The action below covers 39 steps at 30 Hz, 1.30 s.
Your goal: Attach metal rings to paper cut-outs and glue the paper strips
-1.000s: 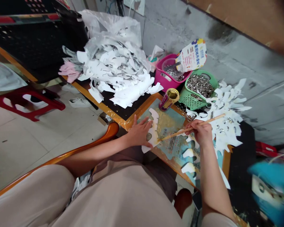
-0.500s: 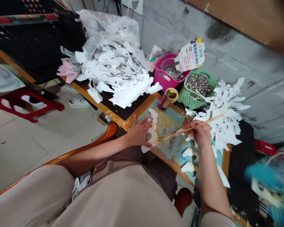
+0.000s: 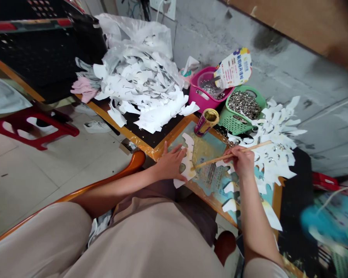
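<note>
Your right hand (image 3: 243, 160), pinching the wooden stick (image 3: 211, 161), has moved slightly left. Draw the tip lightly along the white piece (image 3: 189, 153) on the table (image 3: 171, 136), while your left hand (image 3: 171, 164), fingers spread, holds its other side steady.

Wood-edged table (image 3: 130, 135), notched white piece (image 3: 188, 164), heaped cutouts (image 3: 153, 116), tin (image 3: 202, 125), green basket (image 3: 233, 120)

The stick (image 3: 217, 159) is made of smooth wood. The white piece (image 3: 189, 162) looks made of dull paper. Plastic is seen in the green basket (image 3: 233, 122), shiny metal in its rings (image 3: 245, 104). The wall (image 3: 203, 34) is left rough.
</note>
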Each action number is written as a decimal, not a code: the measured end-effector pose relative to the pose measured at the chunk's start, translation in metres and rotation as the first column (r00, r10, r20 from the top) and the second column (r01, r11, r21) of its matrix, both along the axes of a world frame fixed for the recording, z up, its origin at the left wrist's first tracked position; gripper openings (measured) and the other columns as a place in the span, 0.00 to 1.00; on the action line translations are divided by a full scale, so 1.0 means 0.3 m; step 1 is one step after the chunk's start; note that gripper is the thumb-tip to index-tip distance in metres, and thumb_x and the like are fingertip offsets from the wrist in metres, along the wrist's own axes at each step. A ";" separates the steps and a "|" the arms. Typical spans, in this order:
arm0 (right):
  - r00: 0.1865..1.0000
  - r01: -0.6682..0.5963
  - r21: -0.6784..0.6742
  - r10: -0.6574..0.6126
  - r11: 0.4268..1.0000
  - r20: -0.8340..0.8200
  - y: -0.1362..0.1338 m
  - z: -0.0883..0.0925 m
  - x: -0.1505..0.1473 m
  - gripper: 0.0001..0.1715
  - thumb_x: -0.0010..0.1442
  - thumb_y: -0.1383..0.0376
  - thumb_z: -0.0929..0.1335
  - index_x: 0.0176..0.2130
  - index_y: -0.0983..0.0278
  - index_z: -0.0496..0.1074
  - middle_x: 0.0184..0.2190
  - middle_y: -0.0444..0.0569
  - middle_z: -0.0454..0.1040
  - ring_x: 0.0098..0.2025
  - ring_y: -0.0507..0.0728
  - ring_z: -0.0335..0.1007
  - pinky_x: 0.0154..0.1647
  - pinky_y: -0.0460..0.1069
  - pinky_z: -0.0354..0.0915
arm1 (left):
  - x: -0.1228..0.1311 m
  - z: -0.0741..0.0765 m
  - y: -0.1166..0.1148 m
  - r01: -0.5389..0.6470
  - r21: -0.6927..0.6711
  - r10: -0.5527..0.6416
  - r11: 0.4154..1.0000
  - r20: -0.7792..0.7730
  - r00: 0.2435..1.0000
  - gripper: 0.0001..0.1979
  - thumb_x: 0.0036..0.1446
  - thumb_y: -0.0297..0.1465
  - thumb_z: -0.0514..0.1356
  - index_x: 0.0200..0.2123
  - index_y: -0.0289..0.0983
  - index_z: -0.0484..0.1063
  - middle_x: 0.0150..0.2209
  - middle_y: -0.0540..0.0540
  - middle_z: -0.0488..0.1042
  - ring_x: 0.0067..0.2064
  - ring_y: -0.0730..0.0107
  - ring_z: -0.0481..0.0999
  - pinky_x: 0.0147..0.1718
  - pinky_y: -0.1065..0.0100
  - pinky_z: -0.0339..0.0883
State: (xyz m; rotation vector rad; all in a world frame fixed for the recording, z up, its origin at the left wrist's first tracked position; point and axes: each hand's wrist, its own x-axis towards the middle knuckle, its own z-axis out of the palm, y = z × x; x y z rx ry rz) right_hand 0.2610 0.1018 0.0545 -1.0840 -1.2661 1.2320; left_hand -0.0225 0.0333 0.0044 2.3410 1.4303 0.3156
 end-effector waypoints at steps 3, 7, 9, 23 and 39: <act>0.998 0.064 0.037 -0.064 0.997 -0.016 0.002 0.000 -0.015 0.06 0.51 0.64 0.71 0.24 0.63 0.76 0.23 0.47 0.78 0.21 0.55 0.75 0.20 0.48 0.73 | -0.001 -0.003 0.000 -0.002 0.004 0.002 1.000 0.005 1.000 0.57 0.44 0.61 0.63 0.69 0.35 0.48 0.66 0.34 0.61 0.71 0.43 0.47 0.61 0.38 0.06; 0.996 0.079 0.073 -0.075 0.994 -0.057 0.007 0.001 -0.021 0.07 0.48 0.65 0.69 0.21 0.63 0.74 0.19 0.46 0.75 0.17 0.53 0.71 0.14 0.46 0.67 | -0.004 -0.010 -0.001 -0.004 0.010 0.004 1.000 0.011 1.000 0.58 0.44 0.61 0.62 0.69 0.36 0.47 0.67 0.34 0.60 0.71 0.43 0.47 0.60 0.38 0.04; 0.999 0.017 0.013 -0.017 1.000 -0.028 0.010 -0.002 -0.025 0.07 0.47 0.65 0.70 0.20 0.63 0.73 0.17 0.46 0.74 0.14 0.53 0.69 0.11 0.46 0.65 | -0.005 -0.010 -0.001 -0.006 0.005 0.006 1.000 0.013 1.000 0.57 0.45 0.61 0.62 0.69 0.36 0.47 0.67 0.34 0.59 0.71 0.43 0.47 0.60 0.38 0.04; 0.997 -0.069 -0.079 0.071 0.995 0.018 0.008 0.000 -0.027 0.07 0.47 0.64 0.72 0.21 0.65 0.75 0.19 0.48 0.76 0.16 0.55 0.71 0.13 0.47 0.68 | -0.007 -0.017 -0.002 -0.004 0.006 0.004 1.000 0.025 1.000 0.54 0.46 0.58 0.62 0.68 0.36 0.50 0.67 0.34 0.59 0.71 0.41 0.47 0.60 0.34 0.06; 0.994 0.099 0.049 -0.101 0.994 0.049 0.034 -0.016 -0.079 0.09 0.54 0.61 0.71 0.26 0.62 0.76 0.24 0.45 0.77 0.22 0.54 0.74 0.24 0.49 0.75 | -0.007 -0.015 -0.001 0.003 -0.002 -0.003 1.000 0.031 1.000 0.56 0.43 0.61 0.63 0.68 0.37 0.49 0.68 0.34 0.58 0.71 0.41 0.47 0.60 0.33 0.06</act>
